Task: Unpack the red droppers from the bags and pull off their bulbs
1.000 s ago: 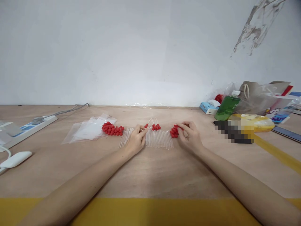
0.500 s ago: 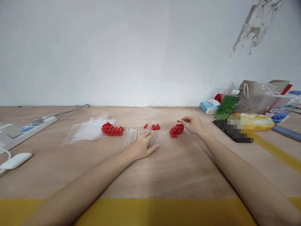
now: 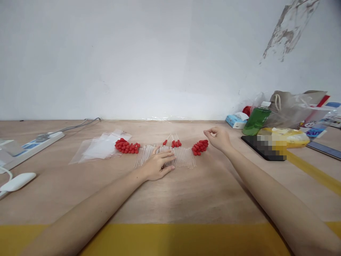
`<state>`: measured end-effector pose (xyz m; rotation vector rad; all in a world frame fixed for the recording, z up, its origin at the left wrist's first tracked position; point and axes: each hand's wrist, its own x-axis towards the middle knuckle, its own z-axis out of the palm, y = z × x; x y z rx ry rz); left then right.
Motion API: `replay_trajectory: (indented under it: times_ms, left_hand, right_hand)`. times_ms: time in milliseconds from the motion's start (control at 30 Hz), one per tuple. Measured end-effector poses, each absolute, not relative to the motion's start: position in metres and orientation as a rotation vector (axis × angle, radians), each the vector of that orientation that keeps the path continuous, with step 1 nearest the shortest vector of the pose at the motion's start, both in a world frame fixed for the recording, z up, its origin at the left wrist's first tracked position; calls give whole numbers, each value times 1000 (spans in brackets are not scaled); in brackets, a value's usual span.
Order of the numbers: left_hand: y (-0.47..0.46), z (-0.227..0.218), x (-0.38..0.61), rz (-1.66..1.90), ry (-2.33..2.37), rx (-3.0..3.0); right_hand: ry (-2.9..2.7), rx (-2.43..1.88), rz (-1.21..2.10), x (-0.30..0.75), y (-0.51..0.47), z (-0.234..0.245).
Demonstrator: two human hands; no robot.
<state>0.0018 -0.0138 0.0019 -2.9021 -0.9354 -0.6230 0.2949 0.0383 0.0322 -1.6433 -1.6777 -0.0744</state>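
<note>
My left hand (image 3: 157, 165) lies over a row of thin clear glass tubes (image 3: 183, 158), its fingers spread and covering part of the row. Just behind the row are several droppers (image 3: 176, 143), clear tubes with red rubber bulbs, tips toward the wall. A heap of red rubber bulbs (image 3: 200, 147) sits at the row's right end. Slightly above and beyond that heap is my right hand (image 3: 218, 138), thumb and forefinger pinched together; whether anything is between them is hidden. Another heap of red bulbs (image 3: 127, 146) lies at the left end.
Clear plastic bags (image 3: 99, 147) lie left of the tubes. A power strip (image 3: 34, 147) with a cable and a white plug (image 3: 18, 182) is farther left. At right are a black phone-like slab (image 3: 253, 146), a green bottle (image 3: 257, 119), a tissue pack (image 3: 236, 121) and a yellow packet (image 3: 293, 138).
My left hand has slid slightly left, its fingers spreading wider. My right hand has lifted a little away from the right heap; the red bulb at its fingertips no longer shows there.
</note>
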Motion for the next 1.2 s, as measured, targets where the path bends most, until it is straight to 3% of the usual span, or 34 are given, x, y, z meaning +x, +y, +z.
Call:
replay_trajectory:
  times_ms: [233,433,733,1033,1200]
  left_hand:
    - [-16,4,5,-633,-966,-2877]
    - [-17,3,5,-694,-991,-2821]
    - [-17,-1,5,-771,-1006,-2793]
    - [-22,2,6,-869,-1066,-2701]
    - [-19,-1,9,-939,-1146,-2479]
  right_hand:
    - [-2131,-1719,-278,225,27,43]
    - [-2112,-2077,-76,189,47,40]
    - [-1959,-2268,211,179,74,39]
    - [-1874,-2177,164,182,71,47]
    - [-1915,-1722,-188,202,28,43]
